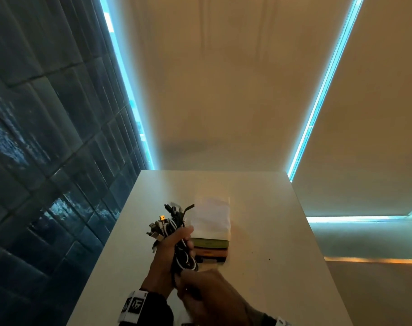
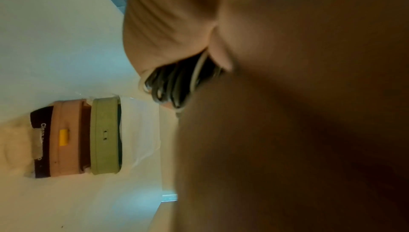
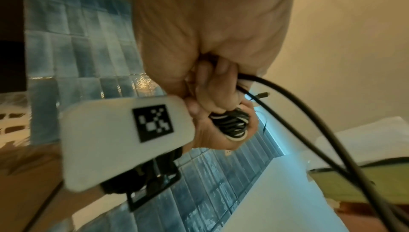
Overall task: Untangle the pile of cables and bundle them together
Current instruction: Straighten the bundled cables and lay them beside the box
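Note:
A bundle of black and white cables [image 1: 176, 234] stands upright above the white table [image 1: 266, 267], its plugs fanned out at the top. My left hand [image 1: 176, 245] grips the bundle around its middle; in the left wrist view the cable strands [image 2: 175, 85] pass under my curled fingers. My right hand [image 1: 195, 288] sits just below, at the bundle's lower end. In the right wrist view its fingers [image 3: 219, 80] curl round a loose black cable [image 3: 309, 131], which loops down to the right, next to the gripped bundle [image 3: 232, 124].
A stack of flat boxes, green [image 1: 210, 243] over pink and dark ones, lies on the table just right of the hands, with a white bag [image 1: 212, 220] on top. A blue tiled wall [image 1: 47, 161] runs along the table's left edge. Bare tabletop extends to the right.

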Demonstrator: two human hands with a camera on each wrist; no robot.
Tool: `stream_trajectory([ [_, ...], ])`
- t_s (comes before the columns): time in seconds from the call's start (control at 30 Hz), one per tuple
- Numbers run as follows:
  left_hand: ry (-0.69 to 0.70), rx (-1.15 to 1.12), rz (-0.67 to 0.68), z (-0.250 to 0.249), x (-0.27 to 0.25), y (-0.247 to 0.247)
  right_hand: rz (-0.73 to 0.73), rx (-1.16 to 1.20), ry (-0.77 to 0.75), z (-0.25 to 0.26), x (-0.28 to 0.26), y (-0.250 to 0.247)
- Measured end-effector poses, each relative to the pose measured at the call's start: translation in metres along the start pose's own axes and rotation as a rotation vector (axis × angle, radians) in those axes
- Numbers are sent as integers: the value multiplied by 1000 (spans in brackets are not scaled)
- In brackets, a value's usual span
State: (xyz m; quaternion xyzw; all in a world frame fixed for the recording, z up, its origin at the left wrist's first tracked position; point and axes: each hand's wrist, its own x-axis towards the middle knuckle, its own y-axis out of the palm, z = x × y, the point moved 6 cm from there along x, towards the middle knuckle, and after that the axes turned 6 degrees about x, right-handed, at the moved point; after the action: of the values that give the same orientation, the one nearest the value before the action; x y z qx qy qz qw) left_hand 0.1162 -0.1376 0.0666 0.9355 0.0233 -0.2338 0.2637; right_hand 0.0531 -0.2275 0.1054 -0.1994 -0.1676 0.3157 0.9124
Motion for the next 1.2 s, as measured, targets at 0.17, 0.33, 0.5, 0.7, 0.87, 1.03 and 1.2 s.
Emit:
stream_trajectory([
  [0.17,45,-104,48,-12,-2,5,63,420,324,-34,-10,-15],
  [0.33,160,-162,100,-38,-4,5,-1,674,653,-90,-50,-18],
  [0.5,221,-134,88,-47,-3,-3,-14,334,822,-148,-89,-48],
  [0.7,216,-112,94,-39,-3,5,20,75,400,-86,-31,-90],
  [0.87,214,-135,151,-39,-8,20,366,238,341,-55,7,-21],
  [1.03,158,-159,199,-46,-16,15,499,820,572,-67,-16,19],
  [1.2,-28,-100,303,-39,-37,7,401,1059,691,-110,-31,-7],
])
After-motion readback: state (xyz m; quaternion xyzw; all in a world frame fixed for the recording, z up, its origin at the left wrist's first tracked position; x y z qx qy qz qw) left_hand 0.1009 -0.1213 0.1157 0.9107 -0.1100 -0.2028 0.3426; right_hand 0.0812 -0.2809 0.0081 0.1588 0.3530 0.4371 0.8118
